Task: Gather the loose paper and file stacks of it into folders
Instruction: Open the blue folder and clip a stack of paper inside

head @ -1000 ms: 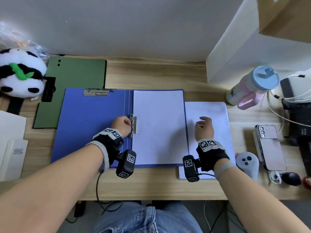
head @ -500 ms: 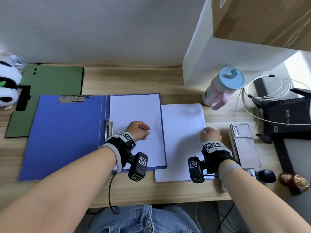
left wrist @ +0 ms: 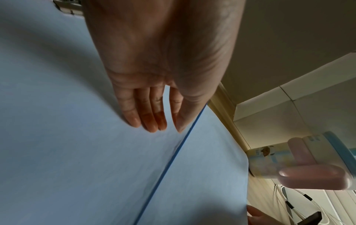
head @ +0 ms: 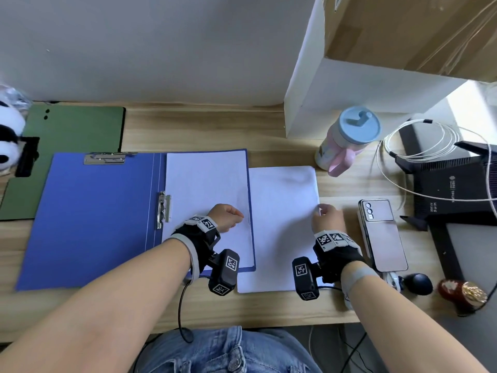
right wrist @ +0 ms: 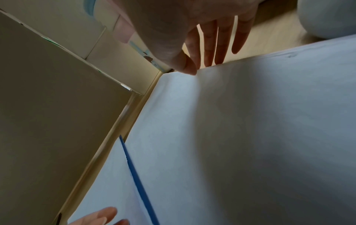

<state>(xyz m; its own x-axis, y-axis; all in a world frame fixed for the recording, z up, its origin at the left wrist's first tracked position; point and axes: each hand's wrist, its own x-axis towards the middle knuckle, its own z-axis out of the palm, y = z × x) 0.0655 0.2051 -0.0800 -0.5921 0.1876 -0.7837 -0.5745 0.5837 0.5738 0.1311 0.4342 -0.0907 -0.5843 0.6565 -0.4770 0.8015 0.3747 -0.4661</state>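
At nine o'clock a matte green folder [head: 67,146] lies shut beside the open blue folder [head: 88,216], whose smooth plastic cover carries a steel spring clip [head: 164,210] at the spine and a flat sheaf of filed paper [head: 207,195] on its right leaf. The left hand [head: 225,217] rests on that sheaf at six o'clock, fingers straight and holding nothing. At three o'clock lies the loose paper stack [head: 282,211] — thin, limp, square-edged — on the wood-grain desk [head: 201,130]. The right hand [head: 326,218] is at its right edge, thumb on top and fingertips [right wrist: 209,60] under the lip, starting a pinch. Better to take several sheets deep and lift level so none fan — the glossy phone [head: 382,235] lies just beside.
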